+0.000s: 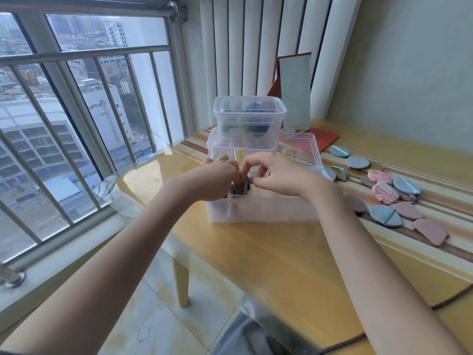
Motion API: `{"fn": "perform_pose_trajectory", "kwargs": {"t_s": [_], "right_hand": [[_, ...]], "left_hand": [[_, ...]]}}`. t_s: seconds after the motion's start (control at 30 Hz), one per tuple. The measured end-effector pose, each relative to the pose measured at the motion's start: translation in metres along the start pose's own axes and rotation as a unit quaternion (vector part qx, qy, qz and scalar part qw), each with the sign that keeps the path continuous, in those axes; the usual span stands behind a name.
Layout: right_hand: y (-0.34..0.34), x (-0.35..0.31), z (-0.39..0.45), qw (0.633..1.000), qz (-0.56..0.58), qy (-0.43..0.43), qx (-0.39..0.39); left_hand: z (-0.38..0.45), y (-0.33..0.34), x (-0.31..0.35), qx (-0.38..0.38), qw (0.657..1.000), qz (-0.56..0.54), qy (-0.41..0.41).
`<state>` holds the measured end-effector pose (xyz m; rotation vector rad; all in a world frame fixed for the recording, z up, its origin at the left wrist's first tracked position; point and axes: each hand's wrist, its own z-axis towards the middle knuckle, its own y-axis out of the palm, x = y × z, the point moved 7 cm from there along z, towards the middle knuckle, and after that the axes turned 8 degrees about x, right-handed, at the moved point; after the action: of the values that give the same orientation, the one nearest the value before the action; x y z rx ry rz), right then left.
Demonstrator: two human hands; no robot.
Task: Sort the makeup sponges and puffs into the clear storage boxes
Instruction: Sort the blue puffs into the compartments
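**Over the front box: sort partway, a dozen-odd puffs still loose**

Progress, as a judgement: somewhere mid-task. Some puffs are already boxed, but a spread of loose puffs [389, 193] lies on the right half of the table [268, 252], running from near the back edge toward the right edge. Blue ones with straps, pink marbled ones, mauve and brown ones, some overlapping. All of those are left to do.

Hands: both are over the left end of the front box [261, 208].
- Left hand [217, 179]: fingers curled down into the box; cannot tell whether it holds anything or just steadies the stack.
- Right hand [277, 176]: thumb and forefinger pinch the top edge of a dark puff [252, 179] that sits at the box mouth, other fingers loosely curled. Looks like it is being seated upright in a slot.

Containers:
- Front box: clear, divided into compartments, lid [302, 147] hinged open toward the back. Left compartment holds a few puffs [240, 189] standing on edge, dark and blue. Compartments to the right look unfilled, though the frosted wall blurs this.
- Rear box [217, 144]: clear, directly behind the front one, contents hard to tell.
- Top tub [249, 114]: stacked on the rear box, lidless, holds dark blue rounded sponges [257, 116].

Red folder [294, 98] stands at the back edge, not part of the sort.
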<state>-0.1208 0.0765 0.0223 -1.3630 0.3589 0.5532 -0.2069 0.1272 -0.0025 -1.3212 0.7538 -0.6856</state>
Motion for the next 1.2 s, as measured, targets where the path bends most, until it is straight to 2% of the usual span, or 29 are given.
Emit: {"fn": "perform_pose_trajectory", "kwargs": {"t_s": [0.2, 0.3, 0.43, 0.57, 0.67, 0.73, 0.83, 0.9, 1.03, 1.2], "right_hand": [[0.011, 0.000, 0.003, 0.999, 0.023, 0.004, -0.035], [0.013, 0.000, 0.005, 0.999, -0.007, 0.010, -0.040], [0.004, -0.003, 0.009, 0.999, -0.019, -0.011, 0.026], [0.014, -0.002, 0.007, 0.999, -0.026, 0.008, -0.018], [0.006, -0.004, 0.008, 1.000, -0.009, -0.005, 0.026], [0.007, -0.002, 0.008, 1.000, -0.023, -0.006, 0.016], [0.012, 0.004, 0.005, 1.000, 0.009, 0.012, -0.013], [0.002, 0.008, 0.000, 0.998, 0.055, 0.021, 0.024], [-0.039, 0.035, -0.018, 0.970, 0.175, 0.047, 0.160], [-0.088, 0.093, -0.057, 0.938, 0.182, 0.101, 0.277]], "left_hand": [[-0.002, -0.021, -0.012, 0.057, 0.981, -0.183, -0.038], [-0.001, -0.021, -0.012, 0.048, 0.982, -0.178, -0.032], [-0.001, -0.021, -0.012, 0.055, 0.980, -0.189, -0.037], [-0.003, -0.022, -0.012, 0.056, 0.977, -0.199, -0.042], [-0.004, -0.030, -0.011, 0.123, 0.972, -0.196, -0.043], [-0.005, -0.031, -0.009, 0.156, 0.969, -0.185, -0.046], [-0.004, -0.021, -0.004, 0.122, 0.978, -0.160, -0.057], [-0.003, -0.022, -0.003, 0.122, 0.977, -0.161, -0.067], [0.000, -0.041, 0.012, 0.202, 0.962, -0.162, -0.087], [0.021, -0.060, 0.072, 0.268, 0.944, -0.190, -0.019]]}}
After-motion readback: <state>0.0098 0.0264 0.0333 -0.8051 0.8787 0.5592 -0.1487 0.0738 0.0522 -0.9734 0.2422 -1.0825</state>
